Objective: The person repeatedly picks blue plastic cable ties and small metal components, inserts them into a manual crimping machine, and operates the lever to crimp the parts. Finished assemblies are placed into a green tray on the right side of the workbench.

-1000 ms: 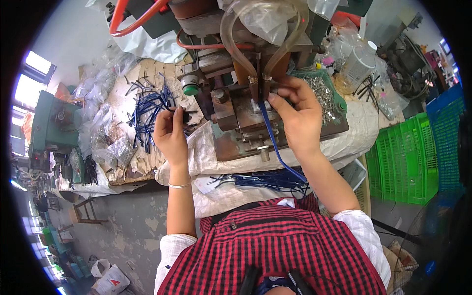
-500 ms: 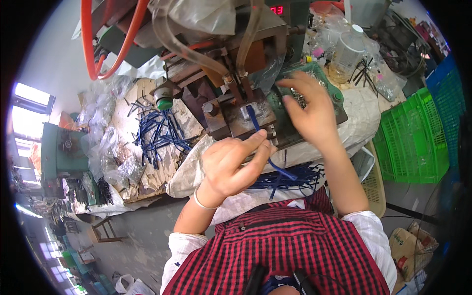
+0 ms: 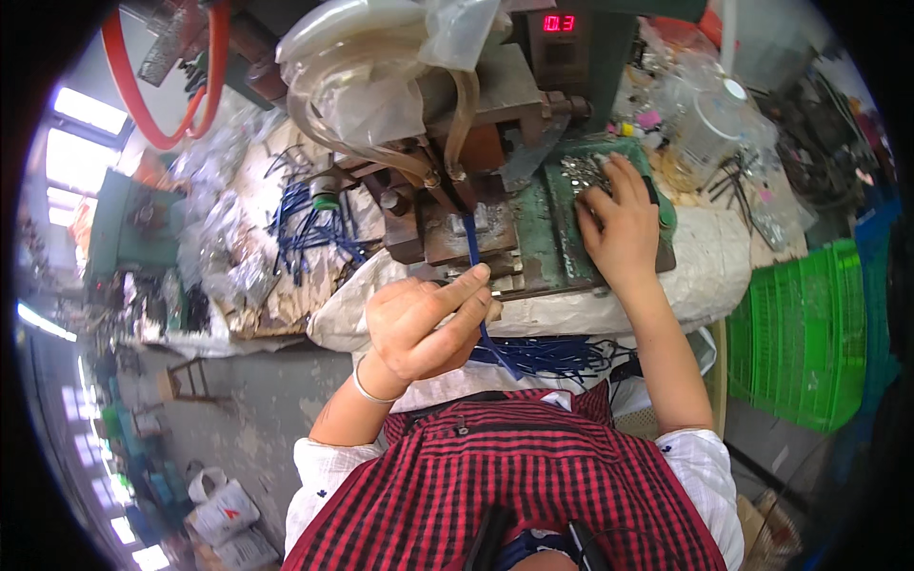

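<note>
The left hand (image 3: 424,324) is raised in front of the chest, fingers curled, pinching a blue cord (image 3: 479,285) between thumb and forefinger; the cord runs upward from the hand into the die block (image 3: 466,233) of the press machine (image 3: 495,105). The right hand (image 3: 624,224) lies palm-down, fingers spread and grasping nothing visible, on the green tray (image 3: 552,238) of small metal parts (image 3: 581,171) just right of the die. A pile of blue cords (image 3: 309,228) lies well left of the press, another bundle (image 3: 552,357) lies on the lap, and a green basket (image 3: 809,333) stands at the far right.
</note>
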Demonstrator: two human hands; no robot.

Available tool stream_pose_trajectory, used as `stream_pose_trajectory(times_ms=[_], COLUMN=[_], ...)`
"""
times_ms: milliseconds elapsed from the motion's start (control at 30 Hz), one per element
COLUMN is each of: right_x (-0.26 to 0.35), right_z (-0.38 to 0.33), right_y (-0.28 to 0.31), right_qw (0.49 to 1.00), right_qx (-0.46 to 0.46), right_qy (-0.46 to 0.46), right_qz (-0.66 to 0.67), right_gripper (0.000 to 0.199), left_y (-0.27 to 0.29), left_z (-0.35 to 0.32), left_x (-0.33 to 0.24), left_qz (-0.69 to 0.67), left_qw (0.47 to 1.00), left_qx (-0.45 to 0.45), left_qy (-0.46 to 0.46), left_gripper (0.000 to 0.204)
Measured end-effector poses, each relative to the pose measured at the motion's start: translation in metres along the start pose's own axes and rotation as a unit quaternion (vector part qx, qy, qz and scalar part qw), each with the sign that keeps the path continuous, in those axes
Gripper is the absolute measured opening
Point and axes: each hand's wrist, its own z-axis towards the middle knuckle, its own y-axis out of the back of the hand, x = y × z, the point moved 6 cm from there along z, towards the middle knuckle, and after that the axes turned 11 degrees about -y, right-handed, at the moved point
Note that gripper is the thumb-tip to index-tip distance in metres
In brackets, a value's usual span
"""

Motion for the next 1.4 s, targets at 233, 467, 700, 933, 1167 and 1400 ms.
stream_pose_trajectory(times_ms=[233,467,700,933,1167,1400], right_x=[-0.027,-0.023,-0.021,-0.023,-0.013,0.051], right_z=[0.000,-0.003,-0.001,-0.006,-0.006,-0.002], right_y=[0.007,0.010,0.005,0.010,0.019,0.022], right_qw=[0.994,0.986,0.988,0.983,0.990,0.858], right_qx=[-0.064,-0.034,-0.066,-0.078,-0.114,0.058], right_qy=[-0.025,-0.069,-0.093,-0.152,-0.080,-0.246], right_qz=[0.082,0.151,0.103,0.062,-0.010,0.447], right_gripper=[0.013,0.015,0.016,0.011,0.008,0.013], left_y=[0.062,0.065,0.026,0.051,0.064,0.076], left_z=[-0.069,-0.184,-0.232,-0.221,-0.281,-0.112], left_x=[0.026,0.108,0.175,0.206,0.202,0.130], left_qz=[0.202,0.192,0.164,0.200,0.253,-0.183], left_qw=[0.953,0.866,0.882,0.928,0.850,0.836], left_qx=[0.030,0.119,0.326,0.161,0.177,-0.280], left_qy=[0.222,0.446,0.300,0.271,0.427,0.435], left_gripper=[0.024,0.022,0.045,0.022,0.016,0.018])
